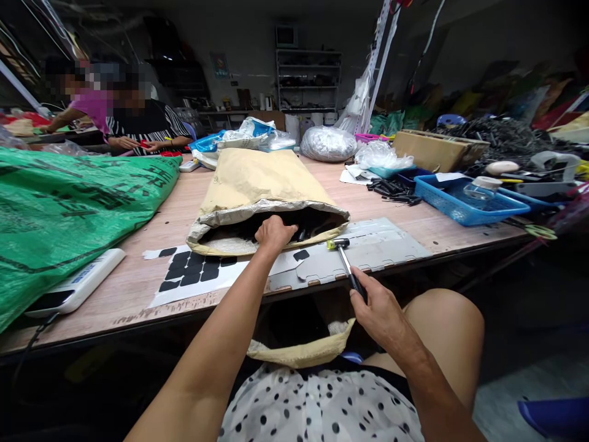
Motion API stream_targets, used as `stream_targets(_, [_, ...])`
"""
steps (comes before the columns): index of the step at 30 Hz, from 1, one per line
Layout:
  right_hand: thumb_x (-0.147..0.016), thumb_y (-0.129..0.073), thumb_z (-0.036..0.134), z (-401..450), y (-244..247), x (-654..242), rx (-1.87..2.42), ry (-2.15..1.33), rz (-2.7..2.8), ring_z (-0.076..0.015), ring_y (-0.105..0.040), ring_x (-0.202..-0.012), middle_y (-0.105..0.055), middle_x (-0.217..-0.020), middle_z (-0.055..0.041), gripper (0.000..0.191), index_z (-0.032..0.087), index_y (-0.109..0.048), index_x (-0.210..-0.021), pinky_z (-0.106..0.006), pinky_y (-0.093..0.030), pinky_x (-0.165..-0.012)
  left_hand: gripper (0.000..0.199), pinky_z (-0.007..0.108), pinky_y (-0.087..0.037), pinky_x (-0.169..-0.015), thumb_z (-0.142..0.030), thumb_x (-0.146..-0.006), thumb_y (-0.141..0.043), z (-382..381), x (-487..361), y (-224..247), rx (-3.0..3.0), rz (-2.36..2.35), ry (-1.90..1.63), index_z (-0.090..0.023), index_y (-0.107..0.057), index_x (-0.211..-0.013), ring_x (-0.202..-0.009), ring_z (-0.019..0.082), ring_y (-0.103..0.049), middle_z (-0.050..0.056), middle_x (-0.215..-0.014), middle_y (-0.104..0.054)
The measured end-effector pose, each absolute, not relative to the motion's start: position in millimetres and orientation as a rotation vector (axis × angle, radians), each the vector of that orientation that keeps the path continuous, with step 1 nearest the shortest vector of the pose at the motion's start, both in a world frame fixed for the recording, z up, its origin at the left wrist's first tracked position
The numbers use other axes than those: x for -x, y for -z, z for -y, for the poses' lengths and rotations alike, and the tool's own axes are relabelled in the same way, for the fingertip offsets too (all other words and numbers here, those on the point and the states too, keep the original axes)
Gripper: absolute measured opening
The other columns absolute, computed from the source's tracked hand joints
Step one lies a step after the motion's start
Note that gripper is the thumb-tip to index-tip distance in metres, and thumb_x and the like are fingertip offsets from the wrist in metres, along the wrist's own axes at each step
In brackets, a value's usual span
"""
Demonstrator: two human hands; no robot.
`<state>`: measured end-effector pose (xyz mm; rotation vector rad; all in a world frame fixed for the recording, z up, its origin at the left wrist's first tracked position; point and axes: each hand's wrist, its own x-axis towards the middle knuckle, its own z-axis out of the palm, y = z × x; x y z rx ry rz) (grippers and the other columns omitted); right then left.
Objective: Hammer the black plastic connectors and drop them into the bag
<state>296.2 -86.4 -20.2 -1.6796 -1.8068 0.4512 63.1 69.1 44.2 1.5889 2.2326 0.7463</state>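
Note:
My left hand (275,234) reaches into the mouth of a tan paper sack (271,178) lying on the table. Its fingers are curled down among dark pieces, with the thumb pointing right; what they hold is hidden. My right hand (375,307) is wrapped round the black grip of a small hammer (343,255) with a yellow and black head. The hammer head is over a grey cardboard sheet (391,245) at the table's front edge. Left of it, a white sheet (184,298) carries several black rounded-square pads (191,269). Below the table edge, another open tan sack (304,355) sits at my lap.
A green woven sack (83,190) and a white scale-like device (78,282) are at left. Blue trays (460,205), black parts (396,189) and a cardboard box (432,150) stand at right. Plastic bags (327,144) lie behind. Two people (142,126) work at far left.

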Motion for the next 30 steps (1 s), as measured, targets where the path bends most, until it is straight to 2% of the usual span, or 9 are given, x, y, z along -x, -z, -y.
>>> stream_targets(5, [-0.092,-0.044,0.029,87,20,-296,1.664,-0.479,1.797,-0.0274,-0.064,-0.114,-0.067,-0.131,-0.0142,0.057,0.013,-0.055,-0.146,-0.041,-0.049,-0.102,0.024,0.039,-0.046,-0.073,-0.044,-0.073,-0.076,-51,-48,-51,-1.641,-2.173,-0.771,-0.021,-0.072,-0.077,-0.093,0.035,-0.069,0.014,-0.088,-0.075])
stream_targets(11, [-0.09,-0.052,0.035,86,17,-298,1.664,-0.523,1.752,-0.0264,-0.066,-0.107,-0.07,-0.122,-0.012,0.057,0.016,-0.058,-0.143,-0.041,-0.052,-0.097,0.02,0.03,-0.044,-0.07,-0.04,-0.078,-0.074,1,-23,-33,-2.04,-1.742,-0.903,-0.021,-0.071,-0.084,-0.08,0.02,-0.063,0.003,-0.09,-0.072])
stream_targets(14, [-0.085,-0.061,0.038,82,20,-301,1.639,-0.538,1.737,-0.0279,-0.066,-0.108,-0.071,-0.118,-0.0114,0.06,0.017,-0.06,-0.142,-0.043,-0.052,-0.098,0.017,0.03,-0.043,-0.069,-0.035,-0.078,-0.075,18,-18,-16,-2.127,-1.622,-0.851,-0.021,-0.069,-0.085,-0.077,0.019,-0.06,0.001,-0.085,-0.069])
stream_targets(17, [-0.085,-0.063,0.036,79,25,-302,1.533,-0.594,1.671,-0.0266,-0.066,-0.11,-0.071,-0.122,-0.011,0.057,0.017,-0.062,-0.139,-0.042,-0.052,-0.101,0.017,0.03,-0.044,-0.072,-0.03,-0.078,-0.076,22,-16,-3,-2.106,-1.564,-0.929,-0.02,-0.069,-0.089,-0.079,0.019,-0.059,0.001,-0.086,-0.068])
stream_targets(19, [-0.088,-0.062,0.036,81,26,-299,1.441,-0.673,1.604,-0.0247,-0.068,-0.107,-0.071,-0.123,-0.0109,0.057,0.017,-0.061,-0.141,-0.039,-0.055,-0.097,0.019,0.03,-0.045,-0.074,-0.031,-0.079,-0.076,21,-15,2,-2.073,-1.529,-0.975,-0.02,-0.071,-0.094,-0.081,0.019,-0.06,0.002,-0.089,-0.069])
stream_targets(22, [-0.093,-0.06,0.039,90,19,-292,1.287,-0.816,1.538,-0.0196,-0.07,-0.09,-0.072,-0.121,-0.0101,0.062,0.019,-0.05,-0.151,-0.034,-0.06,-0.082,0.019,0.032,-0.047,-0.08,-0.03,-0.079,-0.076,19,-12,5,-2.063,-1.477,-0.978,-0.019,-0.074,-0.095,-0.088,0.021,-0.062,0.004,-0.094,-0.07])
stream_targets(24, [-0.097,-0.056,0.038,97,11,-285,1.216,-0.873,1.559,-0.0167,-0.069,-0.083,-0.072,-0.122,-0.0093,0.062,0.022,-0.044,-0.155,-0.033,-0.061,-0.077,0.018,0.033,-0.047,-0.083,-0.029,-0.079,-0.076,18,-10,4,-2.056,-1.45,-0.969,-0.02,-0.074,-0.094,-0.092,0.022,-0.063,0.004,-0.098,-0.071])
stream_targets(26, [-0.099,-0.053,0.036,102,4,-278,1.194,-0.87,1.629,-0.0169,-0.069,-0.089,-0.07,-0.126,-0.01,0.058,0.023,-0.045,-0.155,-0.034,-0.061,-0.082,0.019,0.034,-0.047,-0.084,-0.028,-0.078,-0.076,18,-10,3,-2.037,-1.445,-0.96,-0.021,-0.075,-0.096,-0.094,0.022,-0.063,0.004,-0.098,-0.071])
stream_targets(30, [-0.1,-0.048,0.03,105,-1,-265,1.192,-0.81,1.776,-0.0204,-0.069,-0.108,-0.07,-0.128,-0.0139,0.051,0.015,-0.053,-0.148,-0.039,-0.055,-0.103,0.02,0.033,-0.048,-0.083,-0.027,-0.076,-0.077,16,-9,6,-1.969,-1.433,-0.956,-0.021,-0.076,-0.095,-0.093,0.022,-0.064,0.004,-0.097,-0.071])
